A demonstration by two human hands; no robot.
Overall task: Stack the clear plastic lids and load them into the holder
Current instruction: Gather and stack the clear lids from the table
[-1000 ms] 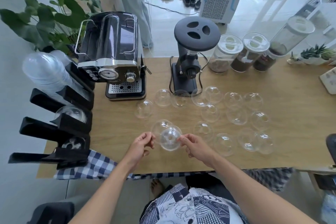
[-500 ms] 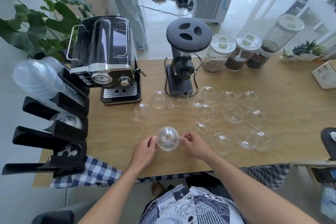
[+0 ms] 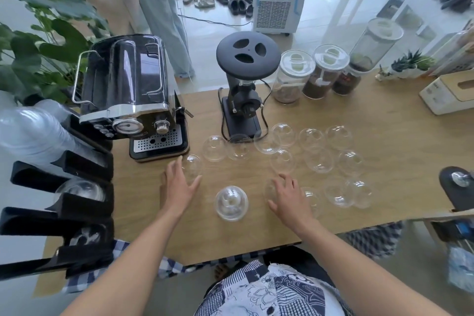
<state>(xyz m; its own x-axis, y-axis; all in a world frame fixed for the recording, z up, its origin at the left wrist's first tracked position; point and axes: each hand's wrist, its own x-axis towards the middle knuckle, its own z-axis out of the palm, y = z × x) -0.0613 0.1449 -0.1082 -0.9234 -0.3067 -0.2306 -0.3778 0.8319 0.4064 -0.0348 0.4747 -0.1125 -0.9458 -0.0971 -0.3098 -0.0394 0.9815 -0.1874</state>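
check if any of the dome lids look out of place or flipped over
Mostly no: the lids are loose domes-up across the table. One lid beside the grinder looks tilted against its neighbours. Nothing appears cracked or spilled.

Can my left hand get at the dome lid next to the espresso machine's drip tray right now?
Probably yes: the left hand is open, its fingertips already at that dome lid, with nothing between them.

The wooden surface [image 3: 384,136] carries an espresso machine [image 3: 128,100], a grinder [image 3: 243,90], three jars [image 3: 318,72], a tissue box [image 3: 448,92], many clear dome lids [image 3: 315,151], and what looks like two nested lids [image 3: 231,203] near the front edge.
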